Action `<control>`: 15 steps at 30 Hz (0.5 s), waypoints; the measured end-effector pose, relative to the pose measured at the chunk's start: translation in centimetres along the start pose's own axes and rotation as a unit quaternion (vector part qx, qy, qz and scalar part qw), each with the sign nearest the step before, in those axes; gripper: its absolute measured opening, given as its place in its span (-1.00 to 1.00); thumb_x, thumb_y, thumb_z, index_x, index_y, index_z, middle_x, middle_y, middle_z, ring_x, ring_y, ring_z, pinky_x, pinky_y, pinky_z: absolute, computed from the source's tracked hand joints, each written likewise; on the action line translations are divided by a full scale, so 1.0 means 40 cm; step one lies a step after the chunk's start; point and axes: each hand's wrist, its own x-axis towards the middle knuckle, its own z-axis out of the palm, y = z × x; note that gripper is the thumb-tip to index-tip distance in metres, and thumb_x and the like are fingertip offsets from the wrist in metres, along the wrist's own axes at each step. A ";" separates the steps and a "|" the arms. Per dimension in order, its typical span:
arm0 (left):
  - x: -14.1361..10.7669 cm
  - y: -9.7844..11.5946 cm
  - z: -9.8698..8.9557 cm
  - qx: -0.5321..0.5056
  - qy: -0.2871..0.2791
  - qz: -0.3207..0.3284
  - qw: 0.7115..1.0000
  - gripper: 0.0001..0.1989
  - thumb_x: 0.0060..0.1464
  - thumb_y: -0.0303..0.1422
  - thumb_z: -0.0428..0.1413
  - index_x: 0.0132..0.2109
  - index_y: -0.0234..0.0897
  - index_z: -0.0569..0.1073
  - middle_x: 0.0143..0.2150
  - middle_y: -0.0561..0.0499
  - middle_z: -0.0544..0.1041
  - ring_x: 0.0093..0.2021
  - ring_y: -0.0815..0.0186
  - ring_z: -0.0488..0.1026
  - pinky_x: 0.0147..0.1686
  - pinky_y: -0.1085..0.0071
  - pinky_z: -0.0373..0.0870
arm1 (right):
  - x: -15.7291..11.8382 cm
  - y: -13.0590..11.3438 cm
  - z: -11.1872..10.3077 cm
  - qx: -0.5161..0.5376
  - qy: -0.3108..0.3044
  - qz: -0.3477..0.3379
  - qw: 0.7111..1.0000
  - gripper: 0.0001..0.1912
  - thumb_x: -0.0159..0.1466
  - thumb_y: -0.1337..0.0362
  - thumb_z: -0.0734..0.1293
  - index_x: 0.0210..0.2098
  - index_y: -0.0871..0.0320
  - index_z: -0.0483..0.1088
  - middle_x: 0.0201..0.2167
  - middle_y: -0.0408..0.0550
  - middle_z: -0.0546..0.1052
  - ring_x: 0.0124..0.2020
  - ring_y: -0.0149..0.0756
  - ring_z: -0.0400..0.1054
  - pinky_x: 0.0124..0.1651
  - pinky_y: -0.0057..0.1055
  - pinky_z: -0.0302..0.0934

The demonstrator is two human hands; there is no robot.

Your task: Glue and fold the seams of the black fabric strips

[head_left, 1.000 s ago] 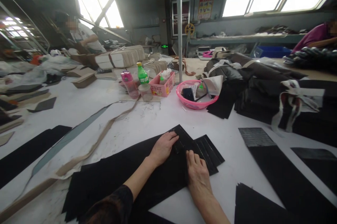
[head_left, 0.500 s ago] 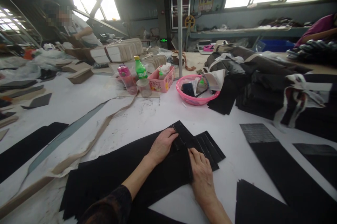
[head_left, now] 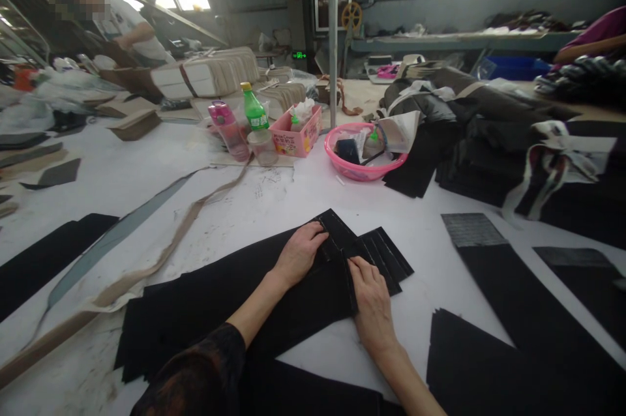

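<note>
A fanned stack of black fabric panels [head_left: 210,285] lies in front of me, its ends overlapping in steps. My left hand [head_left: 300,253] rests on the top panels with its fingers pressed together at a folded edge. Beside it, my right hand [head_left: 372,302] pinches the upright end of one black panel [head_left: 313,312] between thumb and fingers. Pale lines run across the stepped panel ends [head_left: 386,253] just beyond my right hand. My fingertips partly hide the edges they hold.
More black panels lie right [head_left: 508,285] and left [head_left: 59,240]. Ahead stand a pink basin [head_left: 364,171], a pink box [head_left: 298,139], a green bottle [head_left: 254,109] and a pink cup [head_left: 229,132]. A metal pole [head_left: 333,44] rises behind. A co-worker [head_left: 132,25] is at far left.
The view has tipped downward slightly, so the table's things sit higher in the picture. Both hands keep nearly the same hold on the black panels.
</note>
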 end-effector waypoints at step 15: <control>-0.005 0.007 -0.008 0.027 -0.003 0.007 1.000 -0.70 0.23 -0.56 -0.06 0.02 -0.31 0.46 0.05 -0.14 0.44 0.13 0.17 0.35 0.14 0.16 0.36 | -0.058 0.006 -0.082 0.127 0.052 0.023 0.990 -0.77 0.40 0.25 0.21 0.03 0.06 0.36 -0.05 -0.03 0.41 -0.01 -0.22 0.33 0.05 -0.26 0.32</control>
